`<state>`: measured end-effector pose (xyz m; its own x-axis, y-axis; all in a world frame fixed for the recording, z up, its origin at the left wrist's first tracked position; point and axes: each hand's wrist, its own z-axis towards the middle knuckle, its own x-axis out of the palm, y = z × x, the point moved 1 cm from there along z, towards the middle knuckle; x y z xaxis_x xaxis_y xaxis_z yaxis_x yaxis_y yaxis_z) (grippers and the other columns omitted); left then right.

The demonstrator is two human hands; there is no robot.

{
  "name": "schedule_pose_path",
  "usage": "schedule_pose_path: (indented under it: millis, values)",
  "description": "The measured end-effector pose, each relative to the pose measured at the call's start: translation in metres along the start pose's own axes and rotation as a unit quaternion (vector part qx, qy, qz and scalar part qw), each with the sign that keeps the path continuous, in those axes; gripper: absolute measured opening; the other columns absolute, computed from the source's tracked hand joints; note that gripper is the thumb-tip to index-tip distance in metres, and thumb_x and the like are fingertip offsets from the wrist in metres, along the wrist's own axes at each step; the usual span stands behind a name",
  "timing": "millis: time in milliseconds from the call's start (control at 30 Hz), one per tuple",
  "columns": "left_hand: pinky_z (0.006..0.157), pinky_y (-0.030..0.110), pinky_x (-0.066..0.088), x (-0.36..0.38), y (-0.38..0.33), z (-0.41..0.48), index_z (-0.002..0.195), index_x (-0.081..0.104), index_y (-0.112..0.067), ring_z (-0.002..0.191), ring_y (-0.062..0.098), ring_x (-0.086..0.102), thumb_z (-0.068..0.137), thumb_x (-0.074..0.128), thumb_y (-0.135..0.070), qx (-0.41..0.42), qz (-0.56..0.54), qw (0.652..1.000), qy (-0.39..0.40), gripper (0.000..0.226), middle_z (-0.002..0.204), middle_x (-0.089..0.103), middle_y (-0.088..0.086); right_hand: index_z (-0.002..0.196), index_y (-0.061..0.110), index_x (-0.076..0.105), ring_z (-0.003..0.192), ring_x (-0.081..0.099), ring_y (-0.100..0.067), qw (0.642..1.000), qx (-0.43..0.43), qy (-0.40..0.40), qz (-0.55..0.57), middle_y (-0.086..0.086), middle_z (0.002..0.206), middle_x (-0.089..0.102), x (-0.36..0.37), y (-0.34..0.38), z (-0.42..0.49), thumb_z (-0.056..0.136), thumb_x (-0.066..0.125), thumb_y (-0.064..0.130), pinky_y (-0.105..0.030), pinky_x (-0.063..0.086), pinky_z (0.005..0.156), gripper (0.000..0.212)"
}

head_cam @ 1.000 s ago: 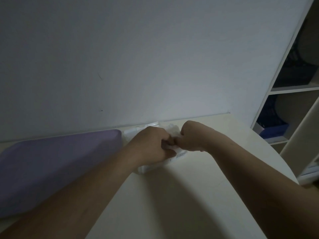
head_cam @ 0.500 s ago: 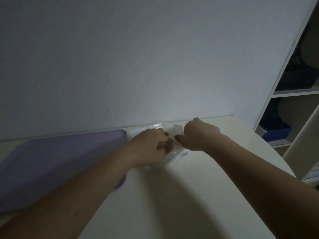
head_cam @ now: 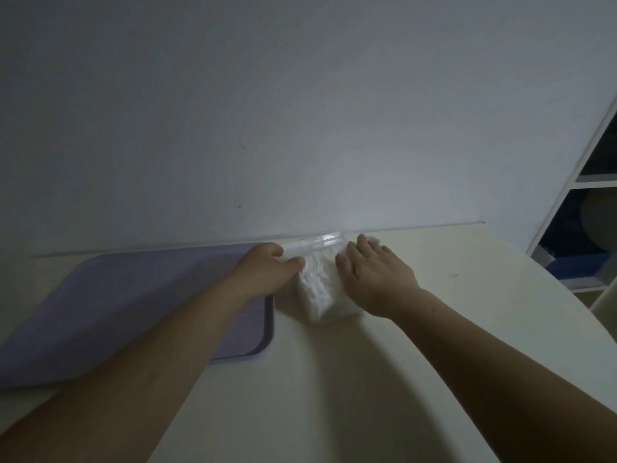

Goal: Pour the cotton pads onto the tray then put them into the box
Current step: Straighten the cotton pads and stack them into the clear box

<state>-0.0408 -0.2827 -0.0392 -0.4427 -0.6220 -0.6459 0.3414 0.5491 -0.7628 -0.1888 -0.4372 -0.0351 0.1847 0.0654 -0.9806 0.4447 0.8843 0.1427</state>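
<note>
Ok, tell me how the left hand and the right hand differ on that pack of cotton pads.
The left hand curls thumb and fingers round the left edge of the pack of cotton pads; the right hand lies flat, fingers straight, on its right side. The left hand overlaps the purple tray; the right hand is over the table. Both touch the pack.

Dim room: plain wall (head_cam: pixel 300 95), cream table (head_cam: pixel 334 379), perhaps white shelving (head_cam: pixel 596 184) right.

Left hand (head_cam: pixel 267 270), right hand (head_cam: pixel 375 279) and both forearms (head_cam: pixel 187 332) are bare; perhaps a small mole (head_cam: pixel 433 309) marks the right forearm.
</note>
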Motion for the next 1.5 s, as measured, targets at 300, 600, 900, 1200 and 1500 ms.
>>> schedule_pose_path:
  millis: [300, 600, 900, 1200, 1500]
  values:
    - [0.095, 0.052, 0.060, 0.004, 0.002, 0.001, 0.125, 0.056, -0.015, 0.100, 0.027, 0.077, 0.071, 0.090, -0.009, 0.043, -0.230, 0.972, -0.008, 0.064, 0.106, 0.079, 0.004, 0.132, 0.012, 0.058, 0.139, 0.049, -0.031, 0.977, 0.048, -0.093, 0.186, -0.012, 0.140, 0.058, -0.007, -0.014, -0.005, 0.107, 0.019, 0.052, -0.043, 0.039, 0.112, 0.061]
    - [0.110, 0.023, 0.038, -0.013, -0.034, -0.035, 0.129, 0.070, -0.021, 0.127, 0.012, 0.054, 0.074, 0.080, -0.031, 0.294, 0.064, 0.952, -0.060, 0.056, 0.140, 0.056, -0.005, 0.145, 0.016, 0.056, 0.140, 0.052, -0.028, 0.788, 0.217, -0.178, 0.547, -0.008, 0.151, 0.056, -0.022, -0.034, -0.010, 0.102, 0.023, 0.068, -0.044, 0.039, 0.119, 0.076]
    - [0.114, 0.021, 0.033, 0.007, -0.032, -0.075, 0.140, 0.063, -0.029, 0.144, 0.012, 0.045, 0.090, 0.074, -0.042, 0.280, 0.223, 0.933, 0.027, 0.053, 0.156, 0.051, -0.008, 0.072, 0.005, 0.063, 0.066, 0.043, -0.020, 0.814, 0.214, -0.151, 0.519, 0.001, 0.068, 0.053, -0.007, -0.036, -0.029, 0.087, 0.052, 0.015, -0.033, 0.035, 0.062, 0.022]
    - [0.115, 0.040, 0.041, 0.026, -0.030, -0.074, 0.137, 0.057, -0.016, 0.148, 0.024, 0.042, 0.101, 0.055, -0.020, 0.289, 0.317, 0.903, -0.012, 0.036, 0.149, 0.054, 0.004, 0.078, 0.013, 0.055, 0.065, 0.042, -0.015, 0.831, 0.166, -0.170, 0.503, 0.005, 0.070, 0.048, 0.009, -0.026, -0.035, 0.102, 0.045, 0.021, -0.030, 0.034, 0.061, 0.027]
    - [0.123, 0.031, 0.027, 0.029, -0.024, -0.066, 0.147, 0.054, -0.015, 0.154, 0.022, 0.033, 0.102, 0.052, -0.014, 0.301, 0.271, 0.914, -0.025, 0.045, 0.160, 0.047, 0.003, 0.121, 0.021, 0.069, 0.126, 0.058, -0.029, 0.948, 0.005, -0.264, 0.180, 0.000, 0.128, 0.067, 0.014, -0.003, -0.037, 0.103, 0.045, 0.027, -0.049, 0.049, 0.103, 0.031]
